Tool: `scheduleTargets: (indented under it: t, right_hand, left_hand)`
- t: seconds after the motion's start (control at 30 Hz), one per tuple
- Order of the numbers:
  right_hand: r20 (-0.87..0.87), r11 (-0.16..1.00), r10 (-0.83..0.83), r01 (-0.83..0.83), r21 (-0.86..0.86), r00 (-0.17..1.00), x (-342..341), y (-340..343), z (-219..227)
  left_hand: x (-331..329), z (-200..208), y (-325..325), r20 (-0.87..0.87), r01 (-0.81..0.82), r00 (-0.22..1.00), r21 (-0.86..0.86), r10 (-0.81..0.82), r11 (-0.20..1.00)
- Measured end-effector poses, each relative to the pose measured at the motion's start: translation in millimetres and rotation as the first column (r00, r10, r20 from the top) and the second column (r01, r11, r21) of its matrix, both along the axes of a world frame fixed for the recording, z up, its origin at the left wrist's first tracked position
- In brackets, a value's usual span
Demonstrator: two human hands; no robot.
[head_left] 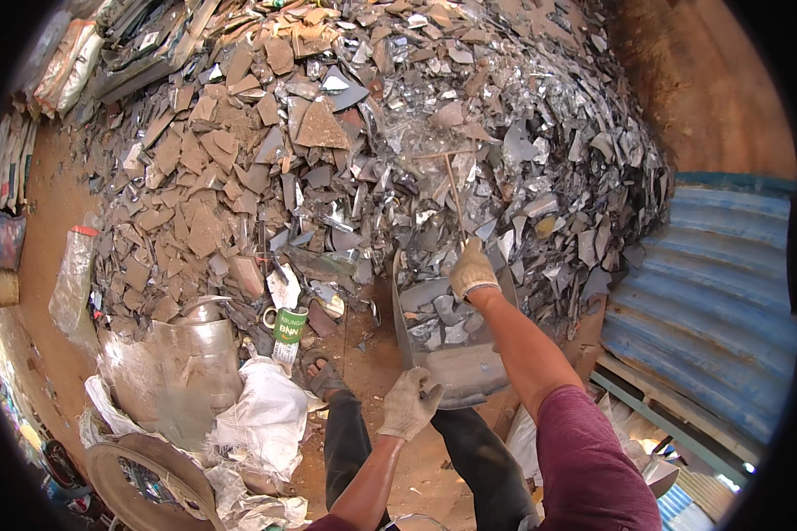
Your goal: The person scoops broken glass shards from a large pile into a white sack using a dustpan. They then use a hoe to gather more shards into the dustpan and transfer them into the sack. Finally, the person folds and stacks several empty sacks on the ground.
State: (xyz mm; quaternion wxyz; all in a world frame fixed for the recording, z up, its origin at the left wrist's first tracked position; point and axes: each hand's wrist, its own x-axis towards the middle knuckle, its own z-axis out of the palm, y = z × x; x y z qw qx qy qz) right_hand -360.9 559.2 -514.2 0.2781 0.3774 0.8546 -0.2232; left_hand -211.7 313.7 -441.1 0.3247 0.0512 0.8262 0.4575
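In the head view, the gloved right hand (pixel 474 270) was wrapped round the handle of a rake (pixel 454 190), its crossbar beyond the fingers, at the shard heap (pixel 332 168). The left hand (pixel 411 404) curled beside the grey scoop (pixel 460 367); its grip I couldn't tell. Brown ground (pixel 369 341) lay below, blue corrugated sheeting (pixel 708 274) at right.

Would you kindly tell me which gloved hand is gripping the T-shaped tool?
The right hand: it grips the T-shaped tool, whereas the left hand is off it, nearer the body.
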Motion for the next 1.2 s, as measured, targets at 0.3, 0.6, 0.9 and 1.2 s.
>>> scheduleTargets:
  t: [0.3,0.6,0.9,1.2]
  right_hand:
    - [0.105,0.998,0.038,-0.042,0.036,0.994,85,5,47]
    - [0.011,0.996,0.067,-0.067,0.059,0.998,98,-3,126]
    - [-0.324,0.942,0.102,0.014,0.336,0.941,-142,99,16]
    - [0.057,0.997,0.056,-0.058,0.048,0.997,6,43,42]
  left_hand:
    - [10,-4,-8,0.043,-0.032,0.999,0.008,0.032,0.999]
    - [5,0,-7,0.036,0.011,0.999,-0.031,-0.010,0.999]
    - [4,-1,-2,0.072,0.119,0.991,-0.031,-0.117,0.992]
    - [11,3,11,0.104,0.171,0.981,-0.041,-0.166,0.984]
